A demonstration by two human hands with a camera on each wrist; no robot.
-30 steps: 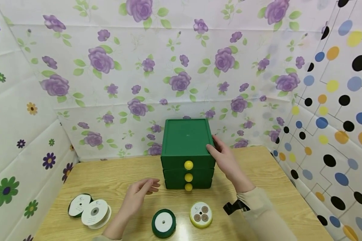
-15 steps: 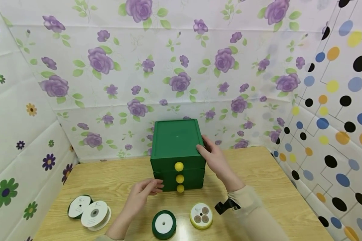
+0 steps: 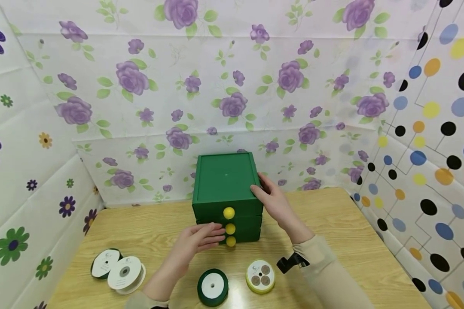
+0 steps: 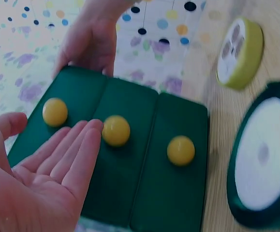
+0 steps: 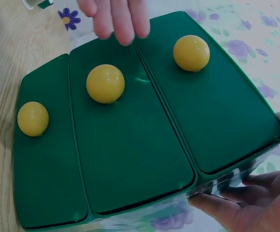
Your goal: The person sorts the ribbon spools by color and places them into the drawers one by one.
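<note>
A small green drawer box point(image 3: 227, 180) with three drawers stands against the back wall. Its yellow round knobs include a top one point(image 3: 229, 213), a middle one point(image 3: 230, 228) and a bottom one point(image 3: 230, 241). My right hand point(image 3: 274, 201) holds the box's upper right edge, thumb on the top and fingers along the side. In front of the drawers, my left hand point(image 3: 201, 240) is open with straight fingers. Its fingertips point(image 4: 95, 126) come close to the middle knob; whether they touch it I cannot tell. The right wrist view shows the see-through side panel point(image 5: 178, 212).
Near the front lie a dark green ribbon spool point(image 3: 212, 287) and a yellow-edged spool point(image 3: 260, 277). White spools point(image 3: 124, 274) and a dark-edged one point(image 3: 105, 263) overlap at the left of the wooden table point(image 3: 332, 257). Patterned sheets point(image 3: 232, 86) stand around it.
The drawer box has shifted left along with my right hand, then stopped. My left hand has moved right and up, from beside the box to in front of its drawers.
</note>
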